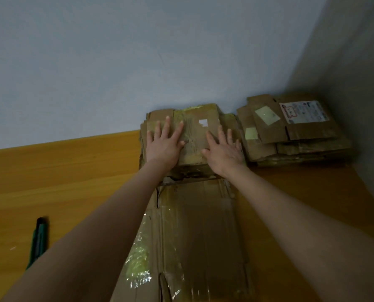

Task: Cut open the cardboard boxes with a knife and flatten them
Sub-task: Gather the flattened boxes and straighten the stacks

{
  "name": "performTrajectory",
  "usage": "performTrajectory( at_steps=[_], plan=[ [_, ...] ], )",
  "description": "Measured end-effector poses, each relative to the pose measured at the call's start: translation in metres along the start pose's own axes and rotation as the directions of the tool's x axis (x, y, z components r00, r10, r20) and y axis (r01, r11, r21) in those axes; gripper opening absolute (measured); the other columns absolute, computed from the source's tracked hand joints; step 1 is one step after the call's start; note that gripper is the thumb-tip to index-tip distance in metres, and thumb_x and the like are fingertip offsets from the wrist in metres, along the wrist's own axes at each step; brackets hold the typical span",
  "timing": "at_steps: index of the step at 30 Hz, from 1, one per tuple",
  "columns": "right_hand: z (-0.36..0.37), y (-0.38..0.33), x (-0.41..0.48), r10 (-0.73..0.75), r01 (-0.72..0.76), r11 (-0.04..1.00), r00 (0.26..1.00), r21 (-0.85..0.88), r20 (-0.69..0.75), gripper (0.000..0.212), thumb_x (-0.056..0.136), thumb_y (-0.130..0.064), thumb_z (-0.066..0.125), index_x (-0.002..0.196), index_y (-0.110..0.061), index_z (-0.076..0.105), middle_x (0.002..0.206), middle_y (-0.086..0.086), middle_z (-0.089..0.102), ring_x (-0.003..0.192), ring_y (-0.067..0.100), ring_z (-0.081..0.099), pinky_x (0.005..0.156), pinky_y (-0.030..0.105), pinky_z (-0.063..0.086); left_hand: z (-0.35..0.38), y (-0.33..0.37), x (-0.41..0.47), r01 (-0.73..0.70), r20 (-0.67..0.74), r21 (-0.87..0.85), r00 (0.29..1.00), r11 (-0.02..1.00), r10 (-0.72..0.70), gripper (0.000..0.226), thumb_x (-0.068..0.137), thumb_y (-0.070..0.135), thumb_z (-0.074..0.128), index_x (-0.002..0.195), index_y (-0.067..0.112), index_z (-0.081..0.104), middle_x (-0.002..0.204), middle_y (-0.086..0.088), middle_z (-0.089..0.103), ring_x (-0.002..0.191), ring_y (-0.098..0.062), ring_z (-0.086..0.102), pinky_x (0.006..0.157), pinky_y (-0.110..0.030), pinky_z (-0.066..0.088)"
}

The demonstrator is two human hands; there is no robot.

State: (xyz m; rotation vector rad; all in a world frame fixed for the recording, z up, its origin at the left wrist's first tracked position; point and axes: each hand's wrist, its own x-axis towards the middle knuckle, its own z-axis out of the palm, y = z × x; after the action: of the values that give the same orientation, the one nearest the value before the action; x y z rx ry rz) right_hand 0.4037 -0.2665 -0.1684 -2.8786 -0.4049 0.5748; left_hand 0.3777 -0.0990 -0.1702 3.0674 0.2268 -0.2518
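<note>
- Close to us, on the brown table (61, 171), a big flat cardboard sheet (199, 247) is lying between our two arms, and shiny tape is showing on it.
- Off to the left of the sheet, the green knife (39, 243) is lying on the table by itself, well apart from both hands.
- Farther out, we are pressing our left hand (163, 143) down on top of a pile of flattened boxes (194, 127). Its fingers are lying straight and spread out, and they are holding nothing.
- We are pressing our right hand (224, 153) on the same pile, near the left one. Its fingers are lying straight and spread too, and they are holding nothing.
- That pile is sitting at the far end of the big sheet, right by the pale wall (116, 62).
- To the right, a second pile of flattened boxes (301, 144) is sitting in the corner, just beside the first pile, and a white label (303, 112) is showing on its top.
</note>
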Motion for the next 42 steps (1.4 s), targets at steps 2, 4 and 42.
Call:
performTrajectory(
  at_steps=[2, 4, 42],
  plan=[
    [-0.001, 0.006, -0.022, 0.034, -0.03, 0.998, 0.997, 0.063, -0.07, 0.063, 0.102, -0.05, 0.026, 0.154, -0.03, -0.003, 0.16, 0.005, -0.02, 0.147, 0.029, -0.016, 0.121, 0.047, 0.0, -0.01, -0.002, -0.022, 0.001, -0.08, -0.085, 0.997, 0.996, -0.008, 0.058, 0.104, 0.047, 0.022, 0.155, 0.034, -0.002, 0.163, -0.003, -0.009, 0.15, -0.028, -0.008, 0.121, -0.048, 0.001],
    [0.005, 0.012, -0.049, 0.064, -0.044, 0.988, 0.989, 0.146, -0.131, 0.068, 0.099, -0.053, 0.033, 0.154, -0.029, 0.0, 0.161, 0.005, -0.015, 0.148, 0.029, -0.009, 0.12, 0.047, 0.006, -0.013, -0.007, -0.052, 0.03, -0.153, -0.181, 0.987, 0.983, -0.058, 0.061, 0.103, 0.047, 0.03, 0.155, 0.031, 0.004, 0.164, -0.004, -0.001, 0.15, -0.027, -0.001, 0.121, -0.047, 0.006],
    [0.006, 0.201, -0.175, 0.573, -0.562, 0.711, 0.811, 0.422, 0.114, 0.103, 0.08, -0.038, 0.075, 0.155, -0.015, 0.008, 0.155, 0.017, 0.024, 0.142, 0.036, 0.024, 0.111, 0.043, 0.029, 0.051, 0.163, -0.169, 0.626, 0.576, -0.76, 0.773, 0.172, -0.266, 0.061, 0.086, 0.014, 0.071, 0.135, 0.005, 0.035, 0.136, -0.017, 0.046, 0.126, -0.035, 0.047, 0.105, -0.048, 0.042]
  ],
)
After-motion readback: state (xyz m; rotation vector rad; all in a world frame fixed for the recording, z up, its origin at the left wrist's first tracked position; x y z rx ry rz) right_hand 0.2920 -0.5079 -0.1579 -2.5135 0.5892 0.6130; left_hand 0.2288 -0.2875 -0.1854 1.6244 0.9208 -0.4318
